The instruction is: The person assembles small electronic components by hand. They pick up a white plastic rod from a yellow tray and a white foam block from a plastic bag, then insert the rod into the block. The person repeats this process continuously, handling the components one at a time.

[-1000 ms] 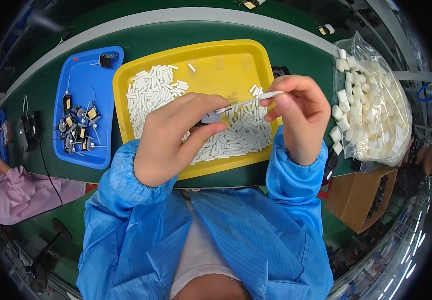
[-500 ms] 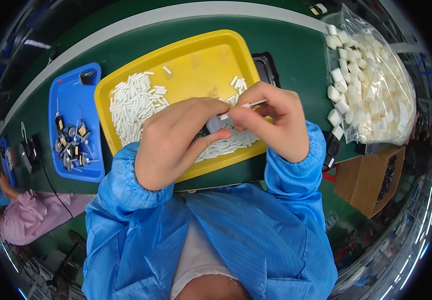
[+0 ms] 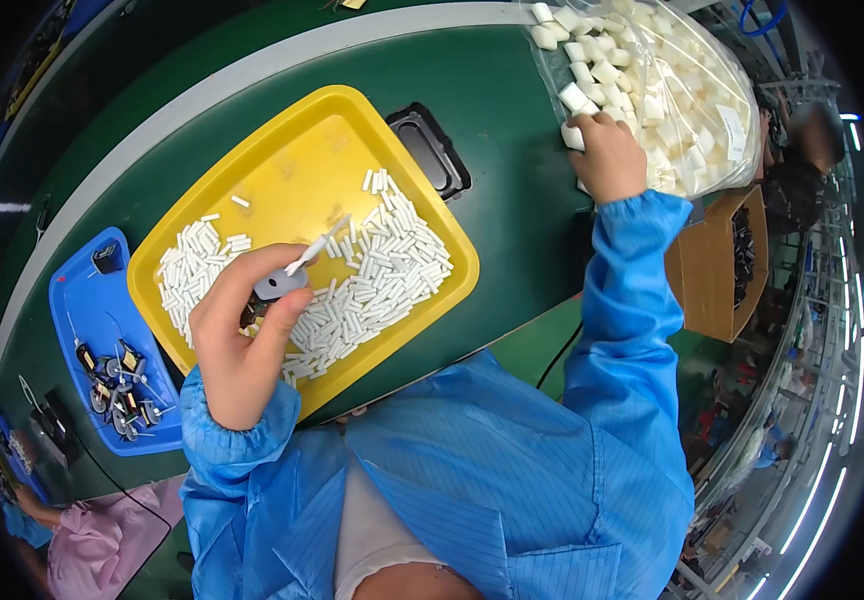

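My left hand [image 3: 237, 335] pinches a small grey part [image 3: 272, 287] above the yellow tray [image 3: 287, 150]. A thin stem with a white tube [image 3: 308, 257] on it points up and right from this part; the part's underside is hidden by my fingers. Loose short white tubes [image 3: 382, 255] lie heaped in the tray below. Out at the far right, my right hand [image 3: 612, 160] has its fingers curled round a white foam cylinder [image 3: 572, 136]. More such cylinders spill from the mouth of a clear plastic bag [image 3: 727, 100] beside it.
Left of the yellow tray, a blue tray [image 3: 72, 290] holds several wired parts [image 3: 122, 385]. A black tray [image 3: 442, 165] sits behind the yellow one. An open cardboard box [image 3: 700, 265] stands below the bag. At lower left is another person's pink sleeve [image 3: 92, 540].
My right hand has left the white tube and the grey part and moved far right to the foam cylinders. My left hand keeps the part. The whole view has turned and shifted.
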`<action>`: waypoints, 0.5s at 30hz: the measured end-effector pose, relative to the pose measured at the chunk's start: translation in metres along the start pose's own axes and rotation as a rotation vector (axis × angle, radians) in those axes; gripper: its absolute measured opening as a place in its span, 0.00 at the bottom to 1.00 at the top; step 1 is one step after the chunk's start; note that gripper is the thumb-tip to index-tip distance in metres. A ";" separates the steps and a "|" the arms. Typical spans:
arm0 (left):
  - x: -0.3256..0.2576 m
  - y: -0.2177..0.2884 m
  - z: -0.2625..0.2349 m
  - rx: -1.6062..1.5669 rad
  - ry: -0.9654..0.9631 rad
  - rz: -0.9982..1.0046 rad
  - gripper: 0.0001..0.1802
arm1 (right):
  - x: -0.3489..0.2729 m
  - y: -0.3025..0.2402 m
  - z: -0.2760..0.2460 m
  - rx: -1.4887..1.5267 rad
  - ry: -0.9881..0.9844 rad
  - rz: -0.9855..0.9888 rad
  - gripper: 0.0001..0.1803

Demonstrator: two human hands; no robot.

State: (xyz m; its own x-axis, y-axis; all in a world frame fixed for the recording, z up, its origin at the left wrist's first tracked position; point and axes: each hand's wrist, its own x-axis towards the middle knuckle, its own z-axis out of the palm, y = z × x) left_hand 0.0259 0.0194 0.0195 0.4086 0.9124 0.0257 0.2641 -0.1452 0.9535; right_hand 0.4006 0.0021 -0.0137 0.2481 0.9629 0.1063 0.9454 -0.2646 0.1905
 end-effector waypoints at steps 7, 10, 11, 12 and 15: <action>-0.014 -0.009 -0.013 -0.086 0.039 -0.002 0.12 | 0.019 0.030 0.044 -0.012 0.042 0.052 0.18; -0.021 -0.012 -0.018 -0.083 0.064 0.016 0.12 | 0.038 0.042 0.046 0.214 -0.269 0.077 0.21; -0.023 -0.012 -0.020 -0.088 0.065 0.011 0.12 | 0.042 0.046 0.046 0.331 -0.398 0.092 0.22; -0.025 -0.013 -0.022 -0.093 0.065 0.006 0.12 | 0.041 0.051 0.045 0.418 -0.466 0.197 0.22; -0.032 -0.015 -0.025 -0.115 0.090 -0.017 0.13 | 0.043 0.044 0.031 0.671 -0.579 0.338 0.22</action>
State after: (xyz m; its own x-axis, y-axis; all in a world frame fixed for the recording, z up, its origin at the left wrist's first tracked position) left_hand -0.0129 0.0022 0.0117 0.3231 0.9459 0.0310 0.1666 -0.0891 0.9820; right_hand 0.4593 0.0334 -0.0307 0.4270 0.7654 -0.4815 0.6836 -0.6218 -0.3821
